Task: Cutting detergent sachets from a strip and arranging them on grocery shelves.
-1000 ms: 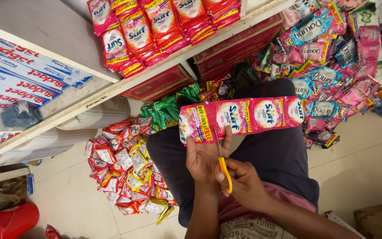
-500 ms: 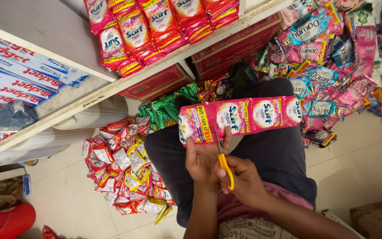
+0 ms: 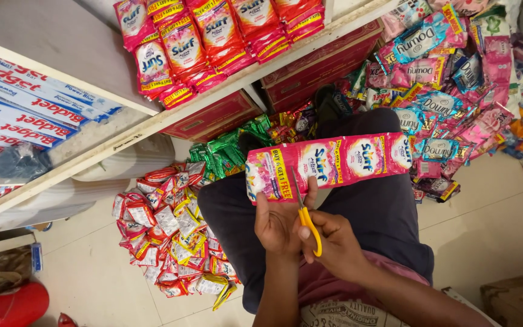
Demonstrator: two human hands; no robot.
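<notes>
A pink strip of joined sachets stretches sideways over my lap. My left hand pinches its lower left edge. My right hand grips yellow-handled scissors, and their blades lie on the strip between the first two sachets on the left. My dark trousers are underneath.
A heap of red and yellow sachets lies on the tiled floor at left, green sachets behind it. Pink and blue sachets pile up at right. A white shelf carries pink packets; red boxes stand below. A cardboard box sits at bottom right.
The strip and both hands have stayed almost still over my lap; the scissor blades remain on the strip's left part.
</notes>
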